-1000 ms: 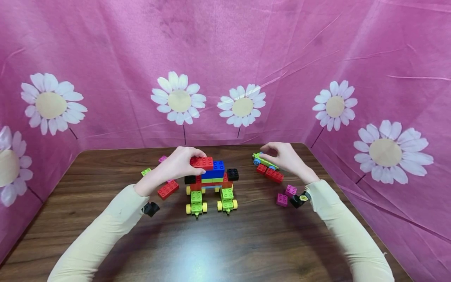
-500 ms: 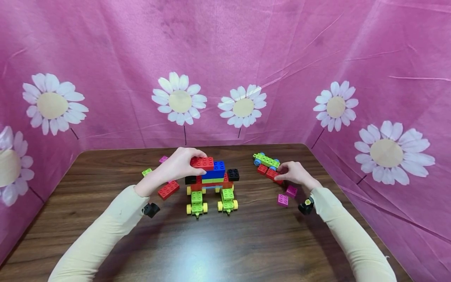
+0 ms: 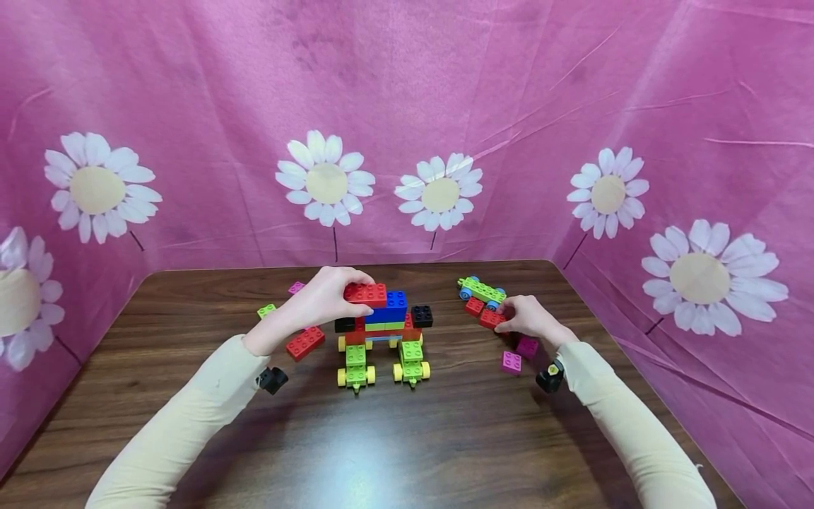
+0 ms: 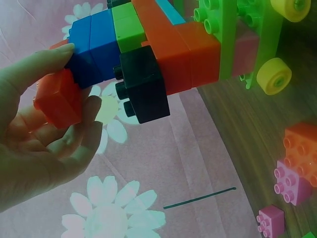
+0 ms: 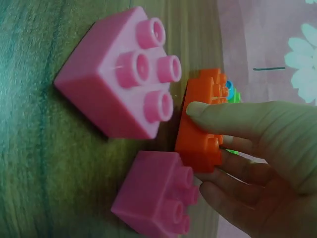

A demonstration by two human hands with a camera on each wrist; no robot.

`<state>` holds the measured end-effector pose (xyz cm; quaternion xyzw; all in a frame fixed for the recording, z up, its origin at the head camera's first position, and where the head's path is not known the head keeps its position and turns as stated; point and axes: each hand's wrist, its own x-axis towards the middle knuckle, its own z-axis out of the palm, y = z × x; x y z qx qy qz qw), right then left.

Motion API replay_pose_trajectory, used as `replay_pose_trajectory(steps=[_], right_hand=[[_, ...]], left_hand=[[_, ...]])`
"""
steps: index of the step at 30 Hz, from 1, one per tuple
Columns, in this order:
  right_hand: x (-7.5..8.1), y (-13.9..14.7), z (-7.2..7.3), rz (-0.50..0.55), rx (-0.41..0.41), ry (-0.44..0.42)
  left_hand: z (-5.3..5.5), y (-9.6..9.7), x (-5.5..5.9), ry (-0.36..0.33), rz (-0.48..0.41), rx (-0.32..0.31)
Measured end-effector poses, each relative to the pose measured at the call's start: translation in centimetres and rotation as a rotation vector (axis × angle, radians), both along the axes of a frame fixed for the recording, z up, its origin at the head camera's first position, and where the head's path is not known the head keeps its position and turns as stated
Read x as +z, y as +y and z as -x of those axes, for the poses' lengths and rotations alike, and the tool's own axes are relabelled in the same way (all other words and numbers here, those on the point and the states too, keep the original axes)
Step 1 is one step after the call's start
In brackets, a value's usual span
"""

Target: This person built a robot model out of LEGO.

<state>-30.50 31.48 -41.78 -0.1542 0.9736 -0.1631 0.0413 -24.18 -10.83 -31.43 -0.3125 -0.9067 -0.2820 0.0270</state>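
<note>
A built model of toy building bricks stands mid-table on green wheeled bases (image 3: 356, 364) with yellow wheels. Its top carries blue bricks (image 3: 396, 304) and a red brick (image 3: 370, 294). My left hand (image 3: 321, 297) grips that red brick, thumb in front and fingers behind; the left wrist view shows the brick's red end (image 4: 59, 99) inside the hand. On the right, my right hand (image 3: 533, 317) pinches a long red brick (image 3: 490, 319) lying on the table. In the right wrist view the thumb presses the near side of this brick (image 5: 195, 141); fingers reach behind it.
Beside the right hand lie two pink bricks (image 3: 511, 362), a smaller red brick (image 3: 473, 306) and a green wheeled base (image 3: 483, 289) with blue wheels. Left of the model are a red brick (image 3: 305, 343) and a green brick (image 3: 266, 310). Pink flowered cloth (image 3: 407, 106) surrounds the table.
My right hand has come from the green wheeled base toward me to the long red brick and now pinches it. My left hand keeps its grip on the model's top red brick.
</note>
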Motion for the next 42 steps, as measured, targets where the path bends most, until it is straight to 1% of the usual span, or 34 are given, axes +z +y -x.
replay_pose_trajectory(steps=[5, 11, 15, 20, 25, 29, 33, 36, 39, 42], right_hand=[[1.2, -0.2, -0.6, 0.022, 0.011, 0.052], [3.3, -1.3, -1.2, 0.054, 0.077, 0.157], [4.9, -2.6, -1.4, 0.082, 0.117, 0.188], [6.9, -4.7, -1.8, 0.099, 0.154, 0.204], [9.0, -6.7, -2.5, 0.102, 0.196, 0.219], [10.3, -8.1, -2.8, 0.108, 0.246, 0.247], [11.1, -9.3, -2.8, 0.123, 0.303, 0.264], [11.6, -10.3, -2.9, 0.137, 0.330, 0.260], [12.2, -11.2, -3.1, 0.146, 0.353, 0.252], [12.7, -12.2, -3.5, 0.136, 0.398, 0.252]], left_hand=[[0.1, 0.0, -0.1, -0.003, -0.008, 0.002], [0.1, 0.0, -0.2, -0.008, -0.016, 0.005], [0.1, 0.0, -0.2, -0.005, -0.017, 0.003], [0.2, -0.2, -0.2, 0.001, -0.025, -0.002], [0.2, -0.2, -0.4, -0.012, -0.043, 0.001], [0.1, -0.2, -0.4, -0.009, -0.052, 0.003], [0.1, -0.3, -0.4, -0.016, -0.064, 0.005], [0.0, -0.3, -0.4, -0.024, -0.072, 0.004], [0.1, -0.3, -0.5, -0.018, -0.076, -0.001], [0.2, -0.3, -0.6, -0.016, -0.076, 0.000]])
